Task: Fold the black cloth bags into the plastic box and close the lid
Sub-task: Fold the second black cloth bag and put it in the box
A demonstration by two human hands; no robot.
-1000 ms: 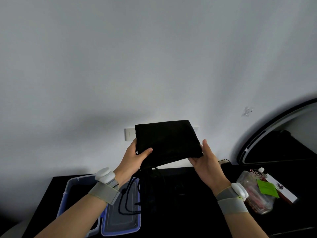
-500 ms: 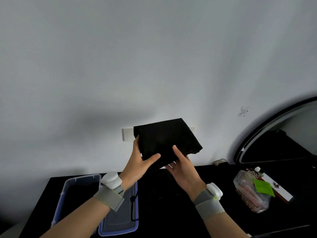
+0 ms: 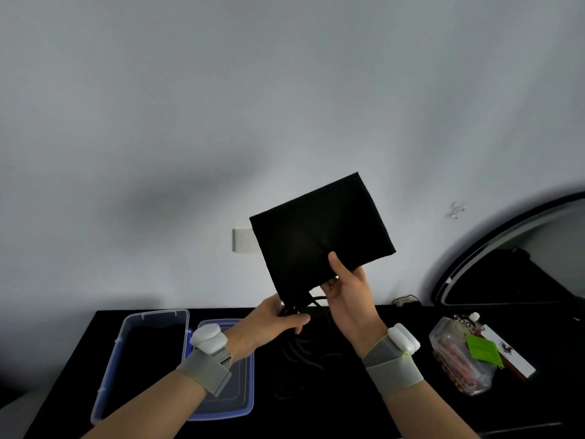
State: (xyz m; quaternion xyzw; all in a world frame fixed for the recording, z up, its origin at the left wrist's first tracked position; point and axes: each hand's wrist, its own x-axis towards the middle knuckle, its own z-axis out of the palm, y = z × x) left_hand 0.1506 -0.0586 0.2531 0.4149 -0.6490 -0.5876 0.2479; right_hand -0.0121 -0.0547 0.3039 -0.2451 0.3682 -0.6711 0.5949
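My right hand (image 3: 351, 299) pinches the black cloth bag (image 3: 319, 229), surely light and floppy, at its edge; left hand (image 3: 272, 321) grips its cords (image 3: 316, 300).

1. The bag (image 3: 319, 236) is matt black cloth, smooth, with no sheen.
2. The box (image 3: 109, 365) is clear, slightly cloudy plastic; the lid (image 3: 228, 403) is smooth bluish plastic with a soft gloss.
3. The table (image 3: 316, 416) looks matt black.
4. The wristbands (image 3: 205, 372) are grey woven fabric with glossy white plastic pods (image 3: 206, 335).
5. The packet (image 3: 456, 365) is crinkled, shiny clear plastic; the note (image 3: 482, 348) is matt green paper.
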